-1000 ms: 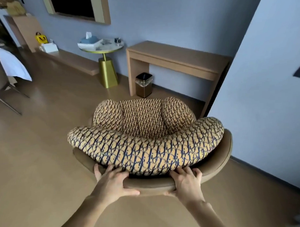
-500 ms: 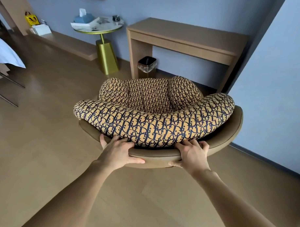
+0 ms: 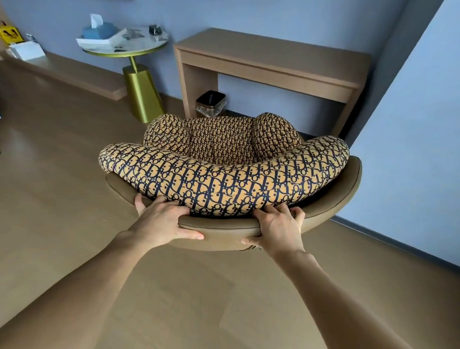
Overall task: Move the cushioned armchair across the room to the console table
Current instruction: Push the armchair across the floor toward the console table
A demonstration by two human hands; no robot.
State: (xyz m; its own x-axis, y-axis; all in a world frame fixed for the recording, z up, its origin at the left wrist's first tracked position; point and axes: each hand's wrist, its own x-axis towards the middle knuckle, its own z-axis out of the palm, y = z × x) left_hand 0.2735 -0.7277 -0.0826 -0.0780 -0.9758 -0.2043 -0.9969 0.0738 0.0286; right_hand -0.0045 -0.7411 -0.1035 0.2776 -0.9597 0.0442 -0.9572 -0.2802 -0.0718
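The cushioned armchair [image 3: 336, 186] has a tan shell and a yellow-and-navy patterned cushion; I see it from behind its backrest. My left hand [image 3: 161, 223] grips the top rim of the backrest left of centre, fingers tucked under the cushion. My right hand [image 3: 276, 226] grips the same rim right of centre, thumb under the shell. The wooden console table [image 3: 271, 56] stands against the blue wall just beyond the chair's front. The chair's base and legs are hidden.
A small bin [image 3: 211, 103] sits under the console table's left end. A round table on a gold pedestal [image 3: 140, 94], holding a tissue box, stands to the left. A low wooden ledge [image 3: 71, 75] runs along the wall. A blue wall [image 3: 418, 141] closes in on the right.
The chair has moved forward toward the console table, which now looms larger and closer. Both hands keep the same grip on the backrest rim, arms more outstretched.
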